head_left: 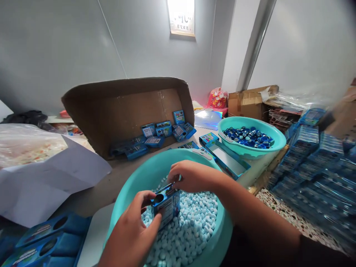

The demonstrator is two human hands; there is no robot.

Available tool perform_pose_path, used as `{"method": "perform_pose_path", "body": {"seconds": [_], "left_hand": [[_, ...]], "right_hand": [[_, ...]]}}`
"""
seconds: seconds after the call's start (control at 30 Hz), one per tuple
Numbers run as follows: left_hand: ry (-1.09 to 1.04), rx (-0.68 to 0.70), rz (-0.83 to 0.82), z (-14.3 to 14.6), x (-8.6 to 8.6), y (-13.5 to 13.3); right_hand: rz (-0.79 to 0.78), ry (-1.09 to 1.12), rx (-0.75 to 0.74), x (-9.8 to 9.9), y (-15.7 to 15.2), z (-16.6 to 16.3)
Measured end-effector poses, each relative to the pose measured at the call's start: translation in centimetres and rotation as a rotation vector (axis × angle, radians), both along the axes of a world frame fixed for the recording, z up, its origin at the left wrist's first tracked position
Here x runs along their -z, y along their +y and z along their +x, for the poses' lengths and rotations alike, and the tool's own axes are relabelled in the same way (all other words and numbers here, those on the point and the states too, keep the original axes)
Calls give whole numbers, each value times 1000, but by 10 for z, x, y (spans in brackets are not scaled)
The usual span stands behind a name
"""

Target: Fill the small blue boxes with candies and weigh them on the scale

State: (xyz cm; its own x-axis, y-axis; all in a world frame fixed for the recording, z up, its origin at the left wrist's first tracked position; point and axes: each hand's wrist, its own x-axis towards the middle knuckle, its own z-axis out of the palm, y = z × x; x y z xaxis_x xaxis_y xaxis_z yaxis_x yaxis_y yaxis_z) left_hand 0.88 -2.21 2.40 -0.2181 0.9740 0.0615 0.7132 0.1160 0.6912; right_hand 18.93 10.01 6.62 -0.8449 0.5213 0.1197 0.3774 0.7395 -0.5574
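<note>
My left hand [136,222] grips a small blue printed candy box [169,208] by its near end, thumb on one side and fingers on the other. The box is tilted, and a round dark hole shows in its top. At the box's far top corner is my right hand [191,176], its fingers curled and pressed together; what they hold, if anything, is hidden. Both hands are over a large turquoise basin [133,178] filled with small white and pale blue candies [194,215].
Behind stands a tipped cardboard box [133,100] with several blue boxes [164,129]. To the right are a turquoise bowl [278,139] of blue caps [247,137], an open blue tray [226,157] and wrapped stacks [306,178]. Blue boxes with holes [50,241] lie at lower left.
</note>
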Motion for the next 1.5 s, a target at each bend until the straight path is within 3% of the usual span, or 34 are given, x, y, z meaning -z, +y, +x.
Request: {"method": "perform_pose_path", "body": {"seconds": [0.2,0.4,0.6,0.67,0.73,0.83,0.9,1.07,1.17,1.23,1.4,1.5], "left_hand": [[-11,-22,15,2,3,0],[6,-26,16,3,2,0],[-27,18,-21,-6,10,5],[-92,4,-8,-6,10,6],[-154,-53,47,-4,6,4],[-174,-175,122,-1,-3,3],[-200,-244,181,-1,-8,2],[-304,-330,271,-5,-11,4],[-315,-323,301,-5,-9,4],[-300,-331,337,-4,-9,2],[-265,-398,354,2,-12,-1],[-235,-447,368,3,-13,0]], "right_hand": [[51,-11,7,10,4,-2],[86,119,-107,12,-6,-11],[-44,234,-157,9,-24,-24],[-62,272,-101,11,-20,-23],[-58,287,62,14,-8,-21],[-80,30,278,23,17,-16],[-100,-201,290,30,29,-16],[-110,-341,157,41,25,-26],[-210,-400,-32,42,2,-31],[-240,-405,-82,42,-21,-30],[-118,-295,-195,51,-76,-22],[-8,-267,-271,66,-82,-21]]}}
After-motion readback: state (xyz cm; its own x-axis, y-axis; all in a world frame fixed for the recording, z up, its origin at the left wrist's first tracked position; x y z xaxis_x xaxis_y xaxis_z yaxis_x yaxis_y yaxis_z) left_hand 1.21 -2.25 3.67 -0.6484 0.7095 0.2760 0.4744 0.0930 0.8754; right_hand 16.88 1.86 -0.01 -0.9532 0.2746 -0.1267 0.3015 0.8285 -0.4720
